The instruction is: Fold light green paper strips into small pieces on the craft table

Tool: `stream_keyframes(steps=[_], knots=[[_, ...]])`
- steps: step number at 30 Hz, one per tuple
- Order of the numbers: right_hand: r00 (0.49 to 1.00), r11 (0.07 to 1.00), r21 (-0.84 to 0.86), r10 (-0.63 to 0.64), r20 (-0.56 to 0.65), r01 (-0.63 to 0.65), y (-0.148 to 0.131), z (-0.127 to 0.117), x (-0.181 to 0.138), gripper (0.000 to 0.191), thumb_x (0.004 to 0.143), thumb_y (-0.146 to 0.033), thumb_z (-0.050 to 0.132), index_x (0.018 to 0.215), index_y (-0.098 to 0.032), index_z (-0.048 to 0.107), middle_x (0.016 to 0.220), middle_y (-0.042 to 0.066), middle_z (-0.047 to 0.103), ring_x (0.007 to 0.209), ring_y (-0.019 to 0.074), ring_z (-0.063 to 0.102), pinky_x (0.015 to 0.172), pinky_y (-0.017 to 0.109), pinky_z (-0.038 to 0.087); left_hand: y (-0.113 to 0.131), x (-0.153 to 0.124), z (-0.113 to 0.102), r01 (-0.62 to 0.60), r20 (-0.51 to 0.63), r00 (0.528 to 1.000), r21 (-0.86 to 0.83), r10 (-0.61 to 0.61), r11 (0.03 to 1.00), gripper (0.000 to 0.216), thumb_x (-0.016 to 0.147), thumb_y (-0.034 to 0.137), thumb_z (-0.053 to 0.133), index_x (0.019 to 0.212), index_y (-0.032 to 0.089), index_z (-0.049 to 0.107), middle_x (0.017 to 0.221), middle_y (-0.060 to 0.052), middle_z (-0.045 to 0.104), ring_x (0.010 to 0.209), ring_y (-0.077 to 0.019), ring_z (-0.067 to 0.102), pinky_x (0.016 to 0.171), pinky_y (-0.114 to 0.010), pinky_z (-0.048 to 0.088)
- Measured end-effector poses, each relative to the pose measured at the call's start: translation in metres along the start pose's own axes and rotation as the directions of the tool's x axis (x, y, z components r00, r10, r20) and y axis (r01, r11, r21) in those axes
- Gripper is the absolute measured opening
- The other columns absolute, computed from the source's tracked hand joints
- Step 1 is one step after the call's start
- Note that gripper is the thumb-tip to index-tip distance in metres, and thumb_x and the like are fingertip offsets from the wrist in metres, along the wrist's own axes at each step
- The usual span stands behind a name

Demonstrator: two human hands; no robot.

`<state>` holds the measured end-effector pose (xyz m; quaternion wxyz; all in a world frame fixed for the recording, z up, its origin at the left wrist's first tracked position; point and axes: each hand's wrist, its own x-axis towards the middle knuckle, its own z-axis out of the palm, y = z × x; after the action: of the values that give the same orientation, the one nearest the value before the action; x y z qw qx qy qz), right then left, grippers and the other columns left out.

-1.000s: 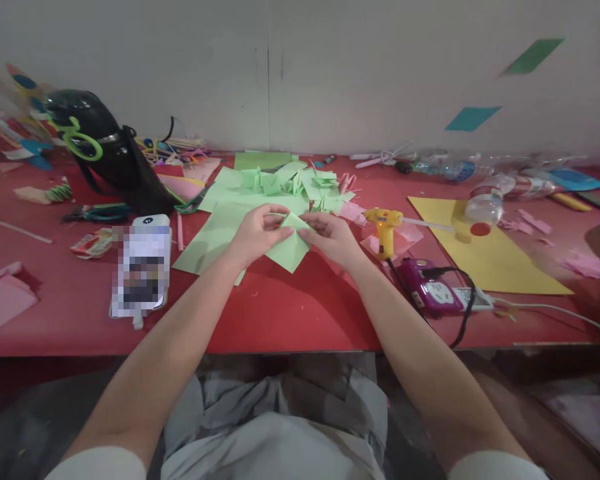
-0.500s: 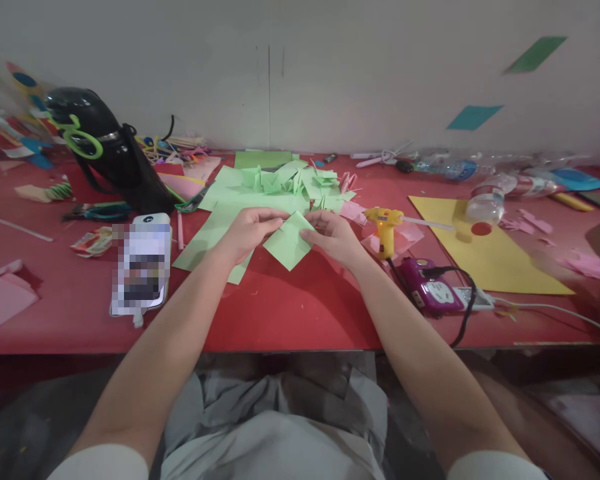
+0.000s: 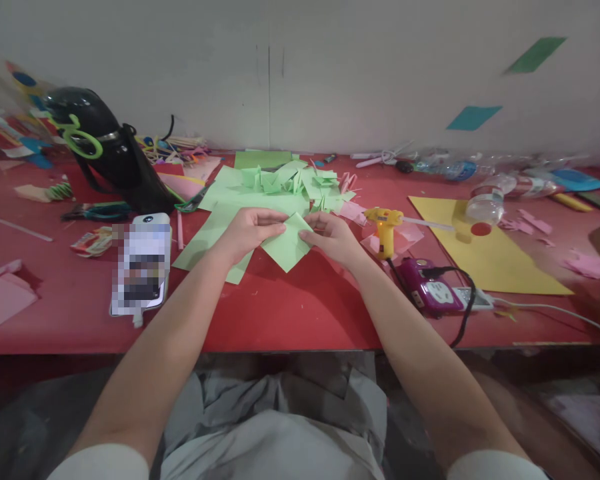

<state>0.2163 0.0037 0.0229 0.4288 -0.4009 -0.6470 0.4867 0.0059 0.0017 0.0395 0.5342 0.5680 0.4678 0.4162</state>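
Note:
Between my two hands is a light green folded paper, a diamond shape with one corner toward me. My left hand pinches its left edge, thumb on top and fingers behind. On the other edge my right hand grips it the same way, thumb laid on the face. The fingertips behind the paper are partly hidden. Just beyond lie large light green sheets and several folded green paper pieces.
A yellow glue gun and a purple power socket with cables stand to the right, near a yellow sheet and plastic bottles. Leftward are a phone, pliers and a tall black bottle.
The folded paper has shifted slightly left and turned a little between my hands. My left thumb sits slightly further over its edge. Both hands keep their grip.

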Motion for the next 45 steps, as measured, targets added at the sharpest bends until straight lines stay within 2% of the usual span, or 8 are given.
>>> stream_keyframes(steps=[3,8,12,18,30,36,40,45], knots=[[1.0,1.0,-0.001,0.01,0.004,-0.01,0.0,0.0,0.0,0.029,0.072,-0.039,0.076,0.09,-0.019,0.064,0.088,0.004,0.067,0.078,0.0159,0.061,0.069,0.031,0.051,-0.004,0.001,0.0,-0.057,-0.005,0.998,0.054,0.057,0.997,0.037,0.069,0.034,0.08,0.102,0.018,0.076,0.099,-0.01,0.076,0.093,-0.0232,0.069,0.086,-0.039,0.053],[0.999,0.999,0.022,0.044,0.03,-0.044,-0.001,0.0,-0.001,0.029,0.072,-0.038,0.077,0.089,-0.019,0.064,0.085,0.003,0.065,0.078,0.0156,0.061,0.07,0.03,0.049,-0.002,0.0,0.0,-0.062,-0.002,0.998,0.088,0.062,0.994,0.035,0.069,0.034,0.08,0.099,0.018,0.077,0.096,-0.009,0.076,0.097,-0.0247,0.07,0.091,-0.041,0.053],[0.998,0.998,0.037,0.058,0.013,-0.058,-0.004,0.002,-0.002,0.03,0.077,-0.046,0.073,0.089,-0.019,0.064,0.082,0.002,0.064,0.073,0.014,0.059,0.066,0.029,0.046,0.002,-0.003,0.004,-0.066,0.059,0.996,0.1,0.06,0.993,0.033,0.069,0.034,0.08,0.098,0.018,0.077,0.097,-0.009,0.077,0.099,-0.025,0.07,0.093,-0.041,0.052],[0.998,0.998,0.028,0.055,-0.023,-0.055,-0.001,0.002,-0.001,0.03,0.076,-0.048,0.073,0.082,-0.02,0.062,0.07,-0.001,0.058,0.062,0.0118,0.052,0.056,0.026,0.039,0.005,-0.007,0.009,-0.055,0.105,0.993,0.103,0.044,0.993,0.031,0.071,0.035,0.079,0.098,0.02,0.077,0.097,-0.009,0.077,0.099,-0.0255,0.07,0.092,-0.041,0.052],[0.995,0.995,0.028,0.094,0.031,-0.095,-0.002,0.0,-0.002,0.031,0.078,-0.051,0.071,0.081,-0.021,0.062,0.07,-0.001,0.06,0.061,0.0127,0.053,0.056,0.027,0.042,0.001,-0.004,0.009,0.022,0.076,0.997,0.119,-0.032,0.993,0.026,0.069,0.033,0.08,0.091,0.019,0.078,0.09,-0.01,0.076,0.088,-0.0245,0.07,0.083,-0.04,0.053],[0.999,0.999,-0.009,0.047,-0.027,-0.048,-0.002,0.001,-0.001,0.03,0.079,-0.049,0.07,0.078,-0.02,0.063,0.066,-0.002,0.055,0.059,0.0113,0.047,0.055,0.026,0.037,0.0,-0.004,0.01,0.0,0.074,0.997,0.129,-0.01,0.992,0.024,0.069,0.033,0.079,0.089,0.019,0.078,0.089,-0.008,0.076,0.087,-0.0235,0.069,0.083,-0.039,0.053],[0.998,0.997,-0.074,-0.031,-0.054,0.027,-0.004,0.002,-0.002,0.032,0.079,-0.051,0.069,0.076,-0.02,0.061,0.067,0.0,0.057,0.059,0.0121,0.047,0.053,0.027,0.036,0.0,-0.005,0.012,-0.028,0.091,0.996,0.105,0.019,0.994,0.023,0.07,0.033,0.078,0.088,0.02,0.077,0.087,-0.007,0.076,0.086,-0.0224,0.069,0.082,-0.037,0.053],[0.994,0.991,-0.114,-0.079,-0.077,0.07,-0.002,0.002,-0.003,0.031,0.08,-0.051,0.069,0.077,-0.02,0.063,0.067,0.0,0.059,0.059,0.0123,0.048,0.055,0.028,0.037,0.0,-0.005,0.012,-0.105,0.097,0.992,0.201,0.087,0.974,0.019,0.073,0.034,0.075,0.085,0.02,0.076,0.088,-0.007,0.076,0.087,-0.0234,0.07,0.081,-0.037,0.054]])
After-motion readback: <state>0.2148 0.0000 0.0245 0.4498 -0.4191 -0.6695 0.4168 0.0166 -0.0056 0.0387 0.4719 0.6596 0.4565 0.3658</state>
